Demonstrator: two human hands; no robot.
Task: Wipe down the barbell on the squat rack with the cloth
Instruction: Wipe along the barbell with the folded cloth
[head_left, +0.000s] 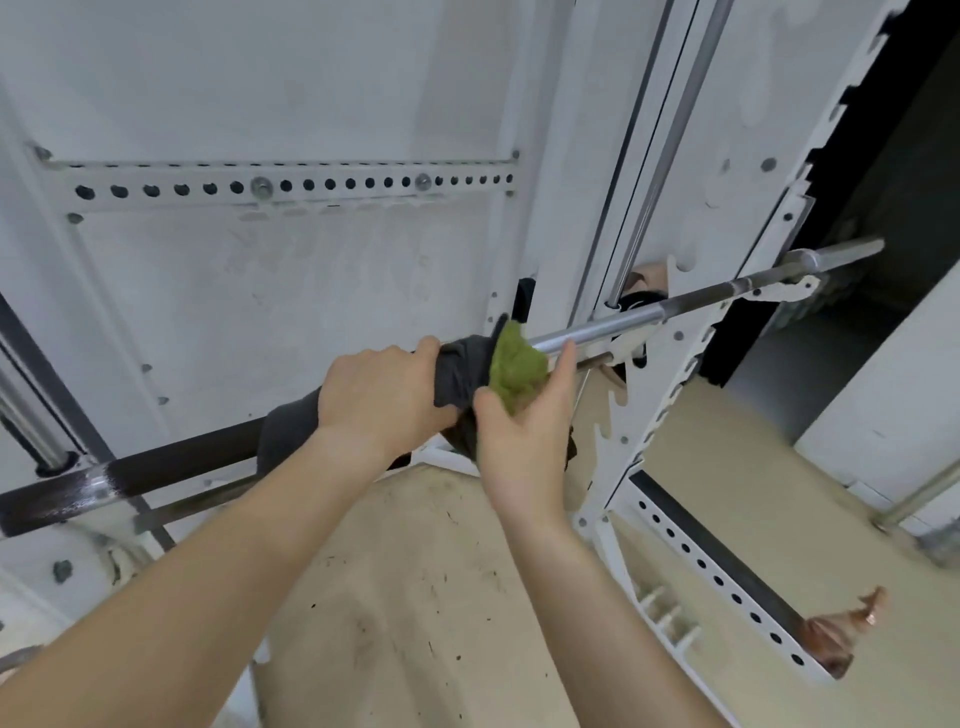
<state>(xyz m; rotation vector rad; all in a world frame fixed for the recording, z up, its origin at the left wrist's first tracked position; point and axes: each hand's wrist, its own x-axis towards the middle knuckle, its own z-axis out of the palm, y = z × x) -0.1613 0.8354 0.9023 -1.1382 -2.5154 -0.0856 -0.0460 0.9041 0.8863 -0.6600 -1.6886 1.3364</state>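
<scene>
Left hand (382, 397) gripping cloth (460, 371) around bar (597, 332); right hand (524, 431) pinching green part. Risk: loose folds snagging on hook (631, 345) just beyond right hand.

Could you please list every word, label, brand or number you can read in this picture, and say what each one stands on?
None: no readable text shows in this view.
The barbell, the cloth and the rack show no words, labels or numbers.
The perforated strip shows only holes and bolts.
</scene>
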